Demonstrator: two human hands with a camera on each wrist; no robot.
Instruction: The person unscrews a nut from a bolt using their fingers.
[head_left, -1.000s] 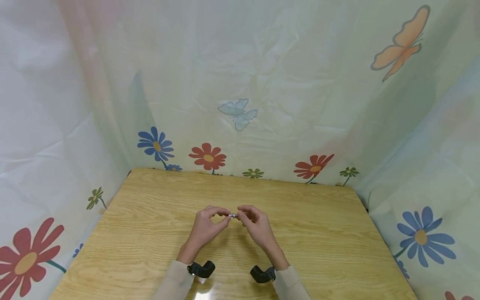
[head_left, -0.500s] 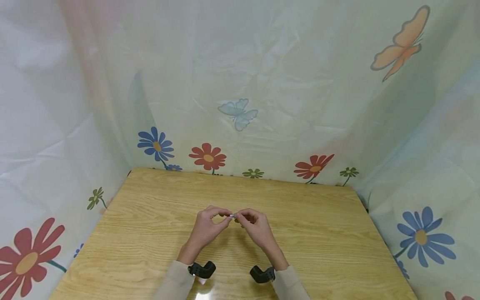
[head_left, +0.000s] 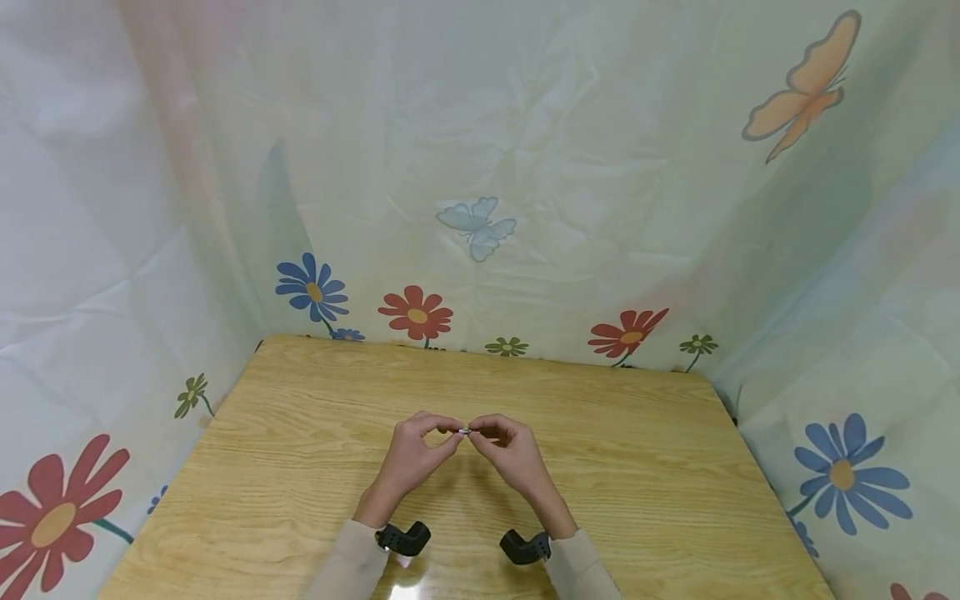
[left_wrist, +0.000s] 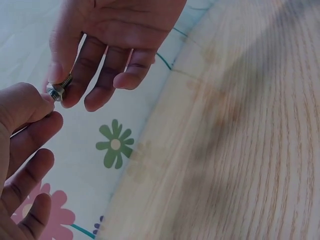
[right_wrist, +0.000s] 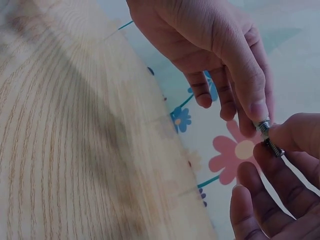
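Observation:
A small metal bolt (head_left: 464,432) is held above the table between the fingertips of both hands, with a nut (left_wrist: 54,91) on its threaded shank. My left hand (head_left: 415,452) pinches one end of the bolt between thumb and index finger, hiding that end. From the other side, my right hand (head_left: 514,454) has its thumb and index finger around the nut, partly covering it. In the right wrist view, bolt threads (right_wrist: 264,127) show near the left thumb, and the threaded tip (right_wrist: 274,148) pokes out past the right thumb. The remaining fingers of both hands curve loosely below.
Beneath the hands lies a wooden table (head_left: 315,400). A white cloth with printed flowers and butterflies (head_left: 570,208) stands around its back and sides. Each wrist wears a black camera (head_left: 405,539) over a light sleeve.
My right hand's fingertips have come leftward along the bolt and closed in around the nut, which earlier showed between the hands. The left hand has hardly moved.

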